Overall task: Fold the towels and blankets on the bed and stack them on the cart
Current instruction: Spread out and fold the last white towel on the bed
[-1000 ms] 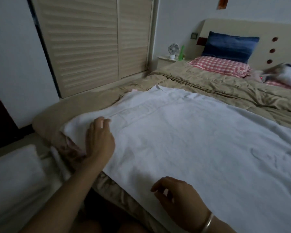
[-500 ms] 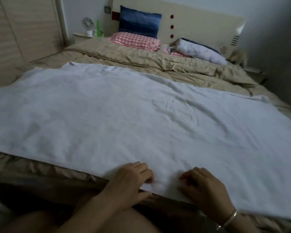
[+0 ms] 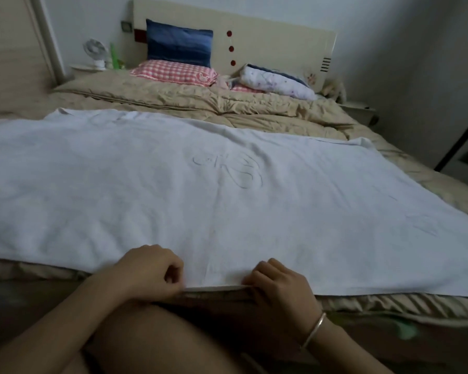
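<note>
Dim, soft focus, wide-angle edge warp

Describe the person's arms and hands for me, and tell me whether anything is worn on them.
Both forearms are bare, with no sleeves in view. The left hand and right hand wear no gloves, and no rings show. The only thing worn is a thin, plain silver-coloured bangle on the right wrist; the left wrist is bare.

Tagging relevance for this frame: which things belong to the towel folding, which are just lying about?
Job: white towel, spread flat; left hand and right hand, both pinching its near edge.
Lying about: blue pillow, checked pillow, tan quilt, small fan.
</note>
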`<move>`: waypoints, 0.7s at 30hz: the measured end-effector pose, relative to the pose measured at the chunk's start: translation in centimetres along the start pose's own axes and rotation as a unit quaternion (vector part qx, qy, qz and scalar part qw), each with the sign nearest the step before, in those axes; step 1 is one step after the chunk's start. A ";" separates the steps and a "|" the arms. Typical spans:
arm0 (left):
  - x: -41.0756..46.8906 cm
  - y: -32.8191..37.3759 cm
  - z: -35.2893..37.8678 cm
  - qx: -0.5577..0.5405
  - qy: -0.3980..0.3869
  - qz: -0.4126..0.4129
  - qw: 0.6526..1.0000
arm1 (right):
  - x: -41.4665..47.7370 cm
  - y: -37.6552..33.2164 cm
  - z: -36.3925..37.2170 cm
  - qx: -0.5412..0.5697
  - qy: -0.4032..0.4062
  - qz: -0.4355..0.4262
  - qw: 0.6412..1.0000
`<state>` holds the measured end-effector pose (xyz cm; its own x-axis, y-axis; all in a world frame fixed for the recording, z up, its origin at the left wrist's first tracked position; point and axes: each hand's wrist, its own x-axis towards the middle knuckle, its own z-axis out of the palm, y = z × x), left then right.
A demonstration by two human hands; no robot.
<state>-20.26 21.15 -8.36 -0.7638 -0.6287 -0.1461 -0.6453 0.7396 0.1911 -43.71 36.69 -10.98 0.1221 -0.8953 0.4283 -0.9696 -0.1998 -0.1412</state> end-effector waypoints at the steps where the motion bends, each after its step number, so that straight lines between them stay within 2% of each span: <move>1: 0.5 0.9 0.0 0.011 0.001 -0.014 1.000 | -0.4 0.8 0.0 -0.019 0.004 0.001 1.000; 4: 2.5 3.9 0.4 0.010 0.026 -0.027 0.999 | -2.0 3.9 0.0 -0.068 0.014 0.040 0.997; 9: 6.0 11.8 2.3 -0.055 0.054 0.032 0.997 | -8.0 9.5 -2.9 -0.115 0.041 0.100 0.987; 11: 7.1 14.8 2.5 -0.083 0.041 0.058 0.994 | -10.7 11.9 -4.4 -0.088 0.037 0.151 0.984; 13: 8.1 17.5 2.7 -0.136 -0.011 0.079 0.987 | -13.1 13.6 -5.8 -0.030 0.009 0.201 0.979; 15: 8.8 19.3 3.1 -0.200 -0.106 0.089 0.970 | -13.9 14.3 -7.4 0.042 -0.015 0.225 0.973; 17: 9.3 20.7 3.3 -0.260 -0.178 0.080 0.946 | -13.3 14.8 -8.6 0.094 0.014 0.257 0.962; 18: 9.6 21.0 3.1 -0.279 -0.181 0.074 0.940 | -12.5 15.1 -8.8 0.106 0.049 0.265 0.957; 20: 10.8 21.7 2.3 -0.308 -0.121 0.071 0.941 | -10.6 15.5 -8.9 0.065 0.116 0.242 0.961; 21: 11.6 21.9 1.9 -0.314 -0.063 0.075 0.944 | -9.8 15.8 -8.5 0.027 0.108 0.223 0.968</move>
<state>-43.22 30.50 -7.67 -0.8667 -0.4655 -0.1792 -0.4264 0.5050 0.7504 -62.06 45.66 -9.85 -0.3596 -0.7942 0.4899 -0.9025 0.1627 -0.3987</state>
